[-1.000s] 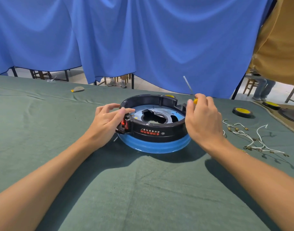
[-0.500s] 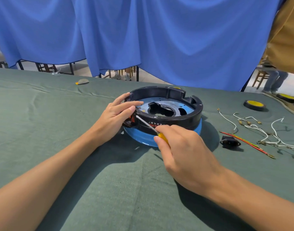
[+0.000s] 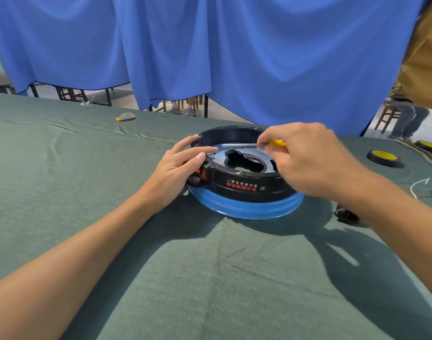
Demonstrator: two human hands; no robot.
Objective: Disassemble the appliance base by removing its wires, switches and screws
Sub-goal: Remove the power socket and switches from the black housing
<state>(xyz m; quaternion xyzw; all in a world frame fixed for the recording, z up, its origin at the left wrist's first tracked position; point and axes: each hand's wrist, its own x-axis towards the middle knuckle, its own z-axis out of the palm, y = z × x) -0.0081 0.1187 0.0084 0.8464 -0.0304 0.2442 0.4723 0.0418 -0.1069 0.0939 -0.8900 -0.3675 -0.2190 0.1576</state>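
Black appliance base [image 3: 247, 190] steadied.
Right hand [image 3: 308, 160] grips screwdriver [image 3: 242, 144], left hand [image 3: 178, 168] flat on its rim; light hold risks slip.

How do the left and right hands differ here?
Left hand rests on the left rim of the base beside the red switch; right hand is over its right side. Left hand's fingers lie fairly straight with no tool; right hand pinches a yellow-handled screwdriver, shaft pointing left. Both are bare and at the base.
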